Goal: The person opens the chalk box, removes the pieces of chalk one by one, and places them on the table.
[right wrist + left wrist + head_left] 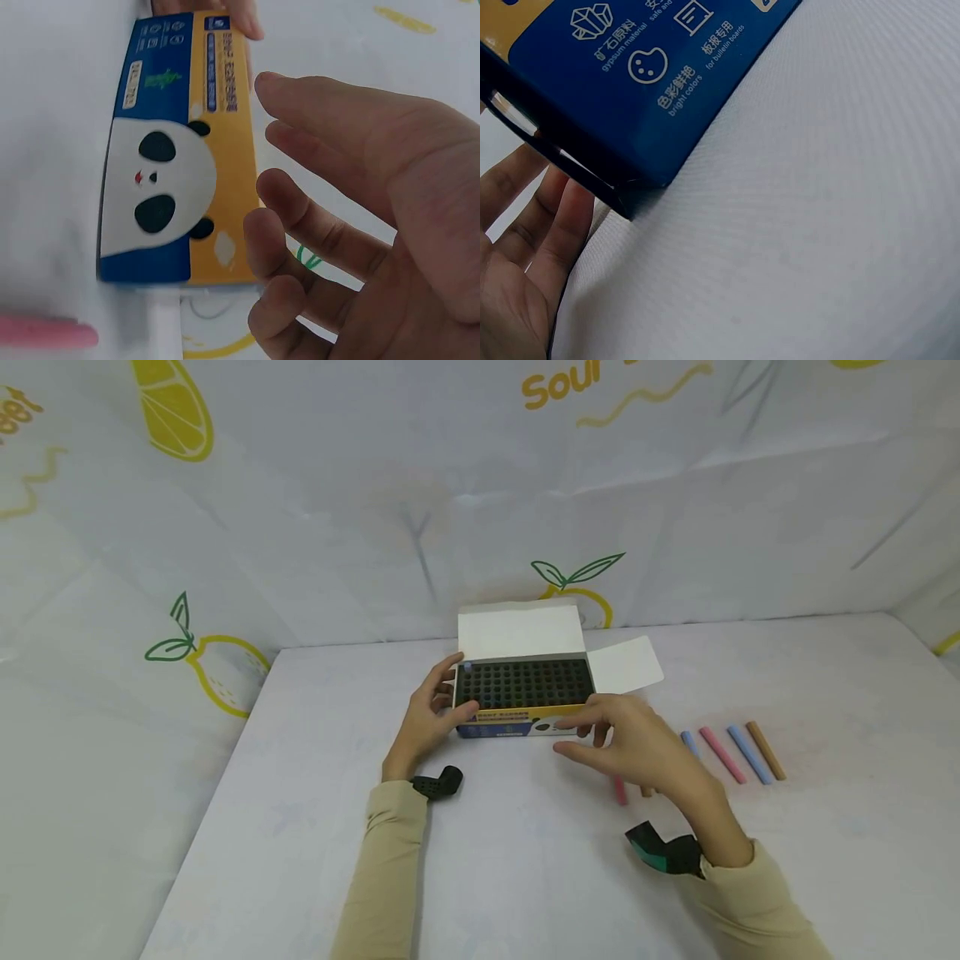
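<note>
An open chalk box (491, 729) with a blue and yellow front and a panda face stands at the back of the table. Its black holder (528, 685) is full of rows of round holes, and one blue chalk (467, 667) stands in the back left corner. My left hand (429, 714) grips the box's left end, thumb at the front corner and fingers along the side. In front of the box's right part hovers my right hand (637, 743), fingers loosely bent and apart; the right wrist view shows nothing between thumb and fingers (281, 195).
Several loose chalks lie to the right: a pink chalk (723, 755), a blue chalk (749, 754) and a brown chalk (766, 750). A red-pink chalk (620, 791) lies partly under my right hand. The box's white side flap (626, 665) sticks out rightward.
</note>
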`<state>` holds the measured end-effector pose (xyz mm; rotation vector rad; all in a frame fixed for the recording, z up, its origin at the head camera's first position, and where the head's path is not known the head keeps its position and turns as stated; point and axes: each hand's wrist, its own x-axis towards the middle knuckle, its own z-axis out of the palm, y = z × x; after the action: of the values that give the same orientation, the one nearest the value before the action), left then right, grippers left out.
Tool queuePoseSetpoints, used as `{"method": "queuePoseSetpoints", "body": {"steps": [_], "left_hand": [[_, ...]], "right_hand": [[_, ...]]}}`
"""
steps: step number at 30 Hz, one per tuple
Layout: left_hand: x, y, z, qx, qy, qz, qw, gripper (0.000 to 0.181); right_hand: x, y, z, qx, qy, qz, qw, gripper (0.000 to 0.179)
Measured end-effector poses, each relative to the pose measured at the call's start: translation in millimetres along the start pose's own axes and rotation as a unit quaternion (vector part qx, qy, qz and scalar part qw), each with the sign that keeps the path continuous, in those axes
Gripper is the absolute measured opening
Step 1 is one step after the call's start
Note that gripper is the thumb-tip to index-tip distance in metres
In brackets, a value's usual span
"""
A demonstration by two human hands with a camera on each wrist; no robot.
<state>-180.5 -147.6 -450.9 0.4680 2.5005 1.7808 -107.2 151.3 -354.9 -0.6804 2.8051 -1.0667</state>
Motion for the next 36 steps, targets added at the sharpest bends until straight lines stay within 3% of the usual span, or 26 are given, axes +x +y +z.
{"method": "queuePoseSetpoints", "body": {"steps": [6, 20, 30, 36], "left_hand": [[-0.4, -1.1, 0.8, 0.001, 0.002, 0.004, 1.0000, 0.077], [3.5, -3.6, -0.3, 0.001, 0.001, 0.021, 0.9998, 0.082], [1.2, 1.7, -1.2, 0.007, 0.005, 0.028, 0.9996, 0.086], [1.0, 2.6, -1.7, 0.004, 0.004, 0.031, 0.9995, 0.087]], "right_hand": [[13.4, -10.9, 8.5, -0.019, 0.017, -0.044, 0.9987, 0.026], [36.2, -23.9, 20.1, 0.010, 0.037, -0.057, 0.9977, 0.023], [69.5, -29.4, 33.7, 0.051, 0.109, -0.071, 0.9902, 0.025], [85.3, -27.6, 43.8, 0.079, 0.125, -0.058, 0.9874, 0.026]]}}
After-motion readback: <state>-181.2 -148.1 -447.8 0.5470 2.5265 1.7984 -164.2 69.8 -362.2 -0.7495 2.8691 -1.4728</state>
